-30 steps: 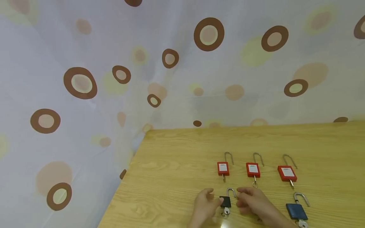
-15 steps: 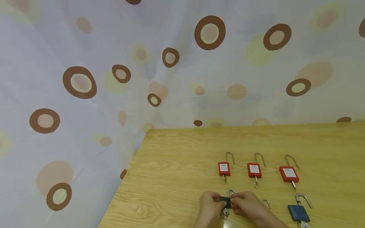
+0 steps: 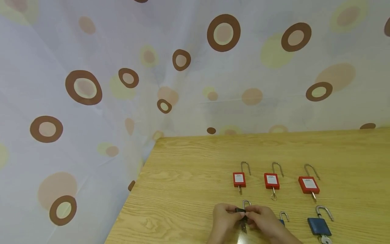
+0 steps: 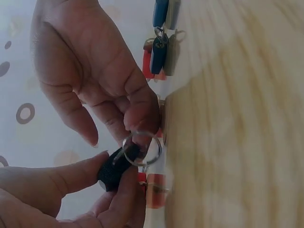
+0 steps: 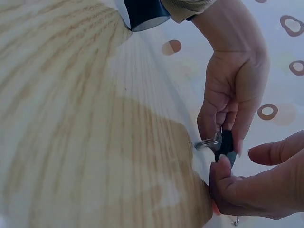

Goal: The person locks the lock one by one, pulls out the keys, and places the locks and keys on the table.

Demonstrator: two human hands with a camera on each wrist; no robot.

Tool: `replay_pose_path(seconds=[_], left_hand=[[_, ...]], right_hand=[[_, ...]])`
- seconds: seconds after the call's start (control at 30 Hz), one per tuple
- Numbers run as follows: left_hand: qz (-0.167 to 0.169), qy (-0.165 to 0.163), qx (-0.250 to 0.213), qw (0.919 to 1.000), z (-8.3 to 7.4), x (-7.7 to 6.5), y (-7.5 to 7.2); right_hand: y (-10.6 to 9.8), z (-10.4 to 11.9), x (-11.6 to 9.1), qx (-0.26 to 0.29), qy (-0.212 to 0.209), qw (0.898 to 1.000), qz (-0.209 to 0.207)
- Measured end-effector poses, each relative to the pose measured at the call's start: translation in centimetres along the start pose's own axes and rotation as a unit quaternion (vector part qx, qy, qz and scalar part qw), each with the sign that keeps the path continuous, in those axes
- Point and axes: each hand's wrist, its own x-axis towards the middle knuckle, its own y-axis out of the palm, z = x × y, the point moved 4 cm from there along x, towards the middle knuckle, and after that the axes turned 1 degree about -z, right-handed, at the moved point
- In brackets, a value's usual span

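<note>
A small black padlock (image 3: 240,210) with its shackle (image 3: 246,203) swung open is between my two hands. My left hand (image 3: 223,217) pinches the lock's body between thumb and fingers. From the other side my right hand (image 3: 264,218) reaches in, loosely curled fingertips right at the lock's edge. In the right wrist view the right thumb (image 5: 266,154) stands apart from the lock. A metal key ring (image 4: 154,161) hangs at the lock, overlapping a right fingertip in the left wrist view. The black lock body (image 5: 227,140) is tilted there.
Three red padlocks with open shackles, a left one (image 3: 239,180), a middle one (image 3: 272,181) and a right one (image 3: 309,185), lie in a row on the wooden table (image 3: 182,169). A blue padlock (image 3: 319,226) lies at right; a smaller one (image 3: 282,222) is partly hidden. A dotted curtain (image 3: 195,81) hangs behind.
Both hands have come together at the black padlock, the right hand moving left to it. The lock body has tilted between the fingers and its key has shifted.
</note>
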Motion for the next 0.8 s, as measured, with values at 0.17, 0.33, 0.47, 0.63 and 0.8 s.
replay_pose_path(seconds=[0.17, 0.33, 0.47, 0.63, 0.8], left_hand=[[0.013, -0.029, -0.054, 0.9980, -0.1, 0.0, 0.1], [0.027, -0.047, -0.104, 0.9931, -0.3, -0.2, 0.4], [0.046, -0.061, -0.141, 0.9871, -0.6, -0.5, 0.6], [0.082, -0.071, -0.176, 0.9784, -0.8, -1.1, 0.7], [0.109, -0.058, -0.170, 0.9776, -1.6, -2.2, 0.4]], right_hand=[[-0.6, 0.1, 0.0, 0.020, -0.001, 1.000, -0.007], [-0.9, 0.2, -0.1, 0.025, 0.000, 0.999, -0.043], [-1.1, 0.4, -0.5, 0.031, -0.011, 0.998, -0.059], [-1.5, 1.3, -1.5, -0.003, -0.037, 0.996, -0.076], [-2.4, 2.3, -2.7, -0.067, -0.047, 0.995, -0.052]])
